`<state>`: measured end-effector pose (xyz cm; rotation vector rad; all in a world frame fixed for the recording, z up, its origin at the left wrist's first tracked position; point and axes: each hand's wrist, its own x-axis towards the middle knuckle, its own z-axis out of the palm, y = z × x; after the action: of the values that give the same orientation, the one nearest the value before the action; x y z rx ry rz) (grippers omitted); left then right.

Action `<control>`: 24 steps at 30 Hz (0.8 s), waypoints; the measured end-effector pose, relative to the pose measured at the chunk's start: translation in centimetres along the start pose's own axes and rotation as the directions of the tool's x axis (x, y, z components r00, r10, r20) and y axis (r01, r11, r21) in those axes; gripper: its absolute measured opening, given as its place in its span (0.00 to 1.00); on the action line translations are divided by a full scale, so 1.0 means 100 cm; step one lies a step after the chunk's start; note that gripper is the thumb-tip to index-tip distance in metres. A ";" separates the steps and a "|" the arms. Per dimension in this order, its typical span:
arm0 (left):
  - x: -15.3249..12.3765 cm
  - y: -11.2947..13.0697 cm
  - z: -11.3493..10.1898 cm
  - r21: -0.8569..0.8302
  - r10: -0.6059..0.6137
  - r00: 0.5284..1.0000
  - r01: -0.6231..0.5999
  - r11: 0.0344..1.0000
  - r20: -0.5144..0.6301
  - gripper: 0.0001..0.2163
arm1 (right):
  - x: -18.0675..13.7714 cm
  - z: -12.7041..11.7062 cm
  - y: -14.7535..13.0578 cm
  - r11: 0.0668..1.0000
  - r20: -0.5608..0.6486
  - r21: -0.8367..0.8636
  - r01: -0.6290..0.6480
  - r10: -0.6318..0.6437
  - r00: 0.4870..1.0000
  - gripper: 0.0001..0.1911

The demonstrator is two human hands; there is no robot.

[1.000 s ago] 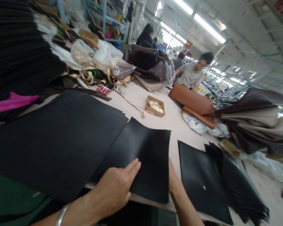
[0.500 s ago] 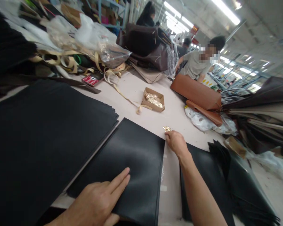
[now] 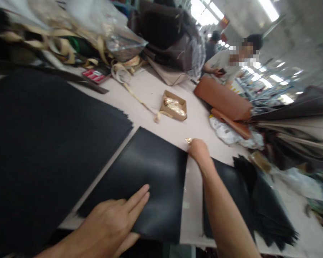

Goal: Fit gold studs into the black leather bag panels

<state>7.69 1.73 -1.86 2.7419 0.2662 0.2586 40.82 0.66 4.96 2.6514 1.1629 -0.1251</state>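
Observation:
My left hand (image 3: 115,215) rests on a smooth black leather-like sheet (image 3: 150,157), two fingers stretched out over it and the thumb low near its front edge. Beyond the sheet's far right corner, my right hand (image 3: 199,148) is closed, its fingertips down at a small heap of shiny gold pieces (image 3: 188,140) on the table. The back of the hand hides part of the heap and whatever the fingers pinch. Farther back stands a small open cardboard box (image 3: 165,107) with more gold pieces in it.
A large stack of black sheets (image 3: 56,143) lies left, more black sheets (image 3: 226,190) right. Brown leather pieces (image 3: 223,98), dark bags (image 3: 164,39), tape rolls (image 3: 121,73) and a red box (image 3: 94,76) lie farther back. A co-worker (image 3: 222,62) stands across the table.
The view has shifted slightly. My right fingers have curled in over the gold heap, and less of it shows. My left hand stays on the sheet. The co-worker's hand now shows a dark object.

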 end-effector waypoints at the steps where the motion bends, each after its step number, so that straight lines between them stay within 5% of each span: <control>1: 0.002 0.003 -0.008 0.040 0.029 0.998 -0.031 0.999 0.055 0.31 | 0.003 0.002 0.004 0.999 -0.004 0.030 -0.014 0.014 1.000 0.10; 7: -0.002 -0.001 -0.013 0.100 0.115 0.993 -0.116 0.988 0.019 0.27 | -0.020 0.018 0.002 0.962 -0.044 0.271 0.025 -0.014 0.999 0.15; 10: -0.006 -0.002 -0.009 0.110 0.135 0.990 -0.131 0.985 -0.034 0.27 | -0.074 0.025 -0.021 0.710 -0.033 0.690 0.137 -0.159 0.987 0.18; 12: -0.007 -0.002 -0.008 0.111 0.142 0.988 -0.135 0.985 -0.056 0.27 | -0.110 0.032 -0.039 0.549 -0.010 0.821 0.159 -0.264 0.964 0.18; 16: -0.006 -0.003 -0.009 0.116 0.164 0.984 -0.154 0.981 -0.077 0.25 | -0.153 0.036 -0.066 0.653 0.025 0.721 0.231 -0.358 0.933 0.12; 24: -0.007 -0.004 -0.006 0.089 0.167 0.980 -0.158 0.983 -0.107 0.26 | -0.154 0.029 -0.072 0.748 0.094 0.623 0.228 -0.361 0.928 0.10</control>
<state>6.81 2.12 -1.60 2.8357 0.0828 0.4587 25.12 -6.36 3.54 2.8166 1.6864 -0.9703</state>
